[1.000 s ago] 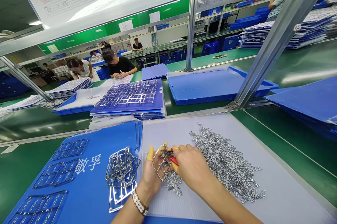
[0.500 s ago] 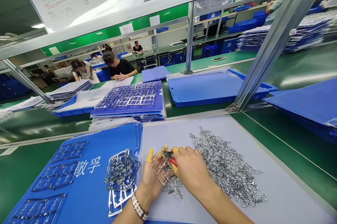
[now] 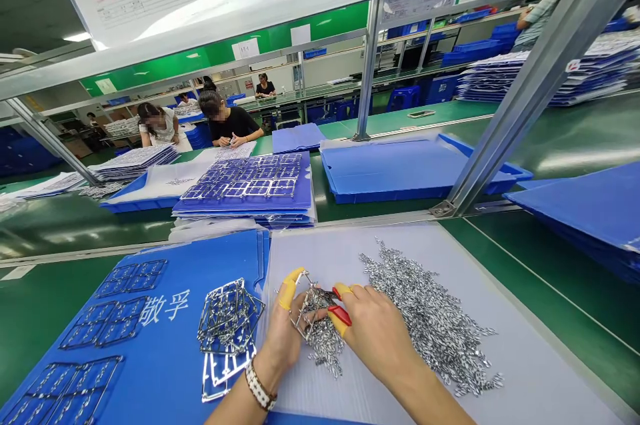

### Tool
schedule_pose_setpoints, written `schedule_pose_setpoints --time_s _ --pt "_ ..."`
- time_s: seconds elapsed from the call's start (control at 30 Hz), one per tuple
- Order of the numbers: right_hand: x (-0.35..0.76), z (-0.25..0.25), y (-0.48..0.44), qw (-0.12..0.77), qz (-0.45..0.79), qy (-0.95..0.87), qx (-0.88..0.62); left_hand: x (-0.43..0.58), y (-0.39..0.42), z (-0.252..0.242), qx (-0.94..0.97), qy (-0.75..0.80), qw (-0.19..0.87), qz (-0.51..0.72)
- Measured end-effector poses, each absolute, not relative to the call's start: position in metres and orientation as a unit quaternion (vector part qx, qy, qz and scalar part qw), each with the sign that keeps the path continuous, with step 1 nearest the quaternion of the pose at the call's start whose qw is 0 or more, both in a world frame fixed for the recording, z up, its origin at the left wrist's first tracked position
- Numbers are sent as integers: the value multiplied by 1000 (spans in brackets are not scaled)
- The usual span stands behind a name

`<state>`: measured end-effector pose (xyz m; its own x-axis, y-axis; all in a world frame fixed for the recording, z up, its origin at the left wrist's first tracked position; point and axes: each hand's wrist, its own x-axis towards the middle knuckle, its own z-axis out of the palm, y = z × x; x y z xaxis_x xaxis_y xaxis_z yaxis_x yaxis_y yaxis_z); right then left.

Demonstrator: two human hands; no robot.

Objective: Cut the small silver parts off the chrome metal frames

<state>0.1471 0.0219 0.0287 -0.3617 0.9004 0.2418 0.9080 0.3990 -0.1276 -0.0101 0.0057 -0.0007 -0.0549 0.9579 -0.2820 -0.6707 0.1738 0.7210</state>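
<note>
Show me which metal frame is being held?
The frame in the left hand, beside the red cutters; the other frames lie stacked on the blue sheet.

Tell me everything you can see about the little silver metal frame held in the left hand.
The silver metal frame is a thin, shiny lattice of rectangular cells with small parts attached. The left hand, wearing yellow finger cots, pinches it tilted above the white ribbed plastic sheet. The right hand holds a red-handled cutting tool at its right side. A heap of loose silvery pieces lies right beneath it.
</note>
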Motion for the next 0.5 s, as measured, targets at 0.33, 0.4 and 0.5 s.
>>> schedule_pose_setpoints --time_s 0.33,0.4,0.5 --pt "147 14 20 192 -7 -828 -527 -13 9 1 167 391 700 573" --pt "144 12 19 203 -6 -830 -520 -13 9 2 166 400 706 560" --pt "145 8 19 225 -5 -832 -508 -14 10 3 171 396 715 550"
